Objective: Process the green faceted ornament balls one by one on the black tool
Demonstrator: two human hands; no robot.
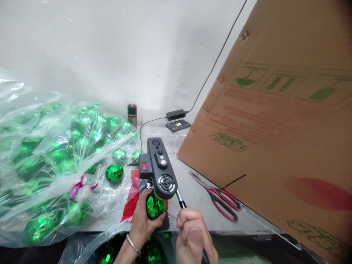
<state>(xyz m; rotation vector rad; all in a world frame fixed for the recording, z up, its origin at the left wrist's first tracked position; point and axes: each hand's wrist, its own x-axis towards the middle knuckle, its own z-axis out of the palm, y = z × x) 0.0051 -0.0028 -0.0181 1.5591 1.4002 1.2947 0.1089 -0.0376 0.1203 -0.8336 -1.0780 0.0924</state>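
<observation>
My left hand (140, 220) is wrapped round a shiny green faceted ball ornament (156, 209), steadying it beneath the front end of a black bench press machine (162, 161). The top of the ball is hidden under the machine's head. On the machine's left side sits a box with a red switch (144, 167). My right hand (194, 233) is closed on the dark handle of a metal lever (179, 197) that comes out from the machine's right side. Red tape or sheet (130, 205) lies under the machine's base.
Clear plastic bags (90, 176) full of green balls cover the left side, with a loose ball (114, 173) beside them. Red-handled scissors (220, 200) lie to the right, before a large cardboard box (264, 117). Behind stand a small can (132, 114), a power adapter (176, 114) and a dark patterned flat object (178, 125).
</observation>
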